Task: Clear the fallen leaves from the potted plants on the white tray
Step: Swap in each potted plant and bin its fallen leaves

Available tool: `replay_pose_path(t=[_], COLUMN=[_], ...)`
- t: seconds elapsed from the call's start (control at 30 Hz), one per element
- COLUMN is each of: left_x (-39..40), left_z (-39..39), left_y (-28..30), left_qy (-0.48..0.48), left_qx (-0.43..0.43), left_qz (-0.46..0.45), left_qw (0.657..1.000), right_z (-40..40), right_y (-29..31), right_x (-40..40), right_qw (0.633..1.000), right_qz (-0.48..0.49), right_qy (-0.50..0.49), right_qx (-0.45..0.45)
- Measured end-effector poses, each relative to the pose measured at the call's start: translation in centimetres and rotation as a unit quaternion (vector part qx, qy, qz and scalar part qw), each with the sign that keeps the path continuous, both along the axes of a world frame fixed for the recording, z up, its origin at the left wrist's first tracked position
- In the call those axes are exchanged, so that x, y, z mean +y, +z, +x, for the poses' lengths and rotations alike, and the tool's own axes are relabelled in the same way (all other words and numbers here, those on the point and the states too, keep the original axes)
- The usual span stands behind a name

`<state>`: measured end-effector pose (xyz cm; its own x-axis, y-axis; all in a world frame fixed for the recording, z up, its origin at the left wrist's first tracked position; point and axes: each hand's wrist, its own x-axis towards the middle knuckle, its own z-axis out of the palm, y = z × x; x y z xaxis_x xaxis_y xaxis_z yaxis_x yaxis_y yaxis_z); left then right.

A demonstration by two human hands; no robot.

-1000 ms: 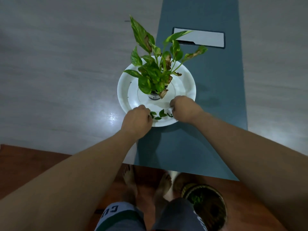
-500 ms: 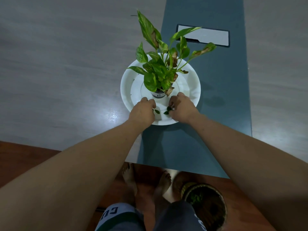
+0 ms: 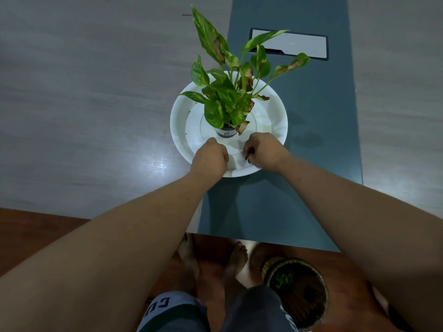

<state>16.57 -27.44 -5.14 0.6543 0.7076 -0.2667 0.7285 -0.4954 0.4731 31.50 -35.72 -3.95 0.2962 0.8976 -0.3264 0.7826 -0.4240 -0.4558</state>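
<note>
A round white tray (image 3: 275, 121) sits on the table with one potted plant (image 3: 230, 101) in its middle, green leaves with some brown ones. Both hands rest on the tray's near part. My left hand (image 3: 211, 158) is closed into a fist; what it holds is hidden. My right hand (image 3: 262, 152) is closed, with small dark green fallen leaves (image 3: 249, 159) poking out under its fingers. The white strip of tray between the two hands is bare.
The tray straddles a grey wood-look tabletop (image 3: 84, 104) and a dark teal strip (image 3: 311, 140) with a white inset panel (image 3: 292, 45). On the red-brown floor below, a dark round basket (image 3: 297, 288) with green bits stands right of my feet.
Small green leaves that lay on the tray's near rim between my hands are gone from sight. Both hands moved together and closed; leaves now show in my right hand.
</note>
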Motion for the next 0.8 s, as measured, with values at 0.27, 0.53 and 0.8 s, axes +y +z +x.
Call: replay_pose_path(t=[0.27, 0.53, 0.8], left_x=[1.8, 2.1, 3.6], left_z=[-1.7, -0.7, -0.9], left_y=[0.7, 1.2, 1.6], left_qy=[-0.033, -0.070, -0.092], left_qx=[-0.001, 0.039, 0.089], left_qz=[0.008, -0.010, 0.015], left_qw=[0.999, 0.997, 0.992], right_z=[1.0, 0.2, 0.2], right_y=[1.0, 1.0, 1.0], right_x=[-0.4, 0.3, 0.3], right_qw=[0.999, 0.997, 0.997], right_qz=[-0.022, -0.067, -0.042], right_qy=[-0.018, 0.019, -0.056], right_qx=[-0.037, -0.036, -0.012])
